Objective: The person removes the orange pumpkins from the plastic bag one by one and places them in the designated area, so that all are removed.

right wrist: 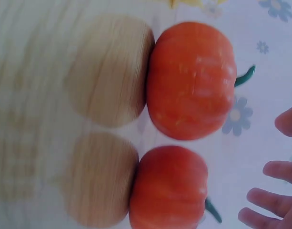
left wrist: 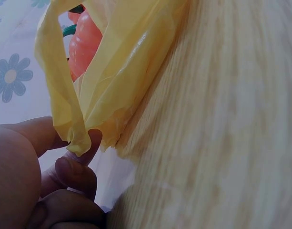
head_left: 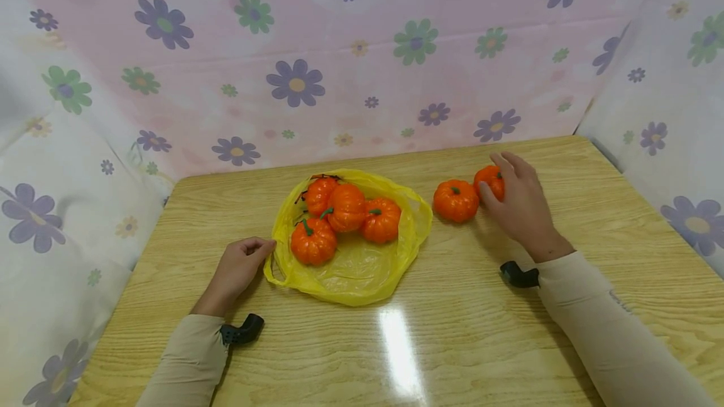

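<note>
My left hand (head_left: 242, 267) pinches the left handle of a yellow plastic bag (head_left: 362, 291) between thumb and fingers; the left wrist view shows the handle (left wrist: 65, 109) between them. The bag lies with its mouth spread wide. Several small orange pumpkins with green stems, among them a front one (head_left: 313, 242), sit inside it. To the right of the bag, one pumpkin (head_left: 455, 201) stands on the table beside another pumpkin (head_left: 489, 182). Over that farther one hovers my right hand (head_left: 520, 203), fingers spread and partly covering it. The right wrist view shows the fingertips (right wrist: 284, 171) apart from both pumpkins.
Everything stands on a wood-grain table (head_left: 464, 331) with a bright light reflection near the front. A flower-patterned cloth (head_left: 351, 30) hangs behind the table and along both sides. Dark thin stems (head_left: 302, 196) show at the bag's back left.
</note>
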Demonstrator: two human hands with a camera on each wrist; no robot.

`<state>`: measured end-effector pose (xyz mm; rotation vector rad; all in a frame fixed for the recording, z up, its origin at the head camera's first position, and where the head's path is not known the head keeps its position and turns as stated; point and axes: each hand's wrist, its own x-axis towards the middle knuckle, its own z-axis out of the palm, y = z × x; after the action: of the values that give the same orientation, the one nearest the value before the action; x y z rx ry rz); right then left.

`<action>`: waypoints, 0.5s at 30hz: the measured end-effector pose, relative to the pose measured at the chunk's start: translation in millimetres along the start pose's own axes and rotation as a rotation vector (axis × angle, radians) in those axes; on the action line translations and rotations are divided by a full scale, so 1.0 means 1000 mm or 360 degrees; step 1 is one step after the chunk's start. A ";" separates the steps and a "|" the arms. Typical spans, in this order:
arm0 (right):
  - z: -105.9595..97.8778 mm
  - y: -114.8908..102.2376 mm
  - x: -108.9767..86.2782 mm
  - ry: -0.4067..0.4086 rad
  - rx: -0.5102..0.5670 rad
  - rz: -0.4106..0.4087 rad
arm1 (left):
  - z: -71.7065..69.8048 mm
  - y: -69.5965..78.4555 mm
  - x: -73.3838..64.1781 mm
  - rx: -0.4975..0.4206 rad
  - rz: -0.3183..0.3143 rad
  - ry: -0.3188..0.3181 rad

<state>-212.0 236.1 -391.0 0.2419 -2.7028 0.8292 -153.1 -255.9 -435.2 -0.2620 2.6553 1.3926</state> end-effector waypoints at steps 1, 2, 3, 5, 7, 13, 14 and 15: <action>0.001 -0.002 -0.001 0.0015 0.0013 -0.0020 | 0.000 0.000 0.000 0.0000 0.0001 0.0003; 0.002 -0.004 -0.001 0.0027 0.0023 -0.0037 | 0.000 0.000 0.000 0.0001 0.0005 0.0005; 0.004 -0.006 -0.001 0.0037 0.0035 -0.0055 | 0.000 0.000 0.000 0.0003 0.0009 0.0007; 0.006 -0.011 -0.002 0.0046 0.0047 -0.0090 | 0.000 0.000 0.000 0.0014 0.0021 0.0011; 0.009 -0.015 -0.004 0.0048 0.0055 -0.0119 | 0.000 0.000 0.001 0.0027 0.0031 0.0015; 0.017 -0.029 -0.008 0.0019 0.0101 -0.0175 | -0.001 0.000 0.001 0.0069 0.0041 0.0016; 0.019 -0.031 -0.009 0.0014 0.0107 -0.0189 | -0.001 0.000 0.001 0.0072 0.0043 0.0015; 0.020 -0.033 -0.009 0.0009 0.0115 -0.0203 | -0.001 0.000 0.001 0.0072 0.0043 0.0015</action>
<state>-199.7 198.5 -392.9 0.4227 -2.6234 0.8887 -153.8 -257.0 -435.1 -0.2291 2.7040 1.3406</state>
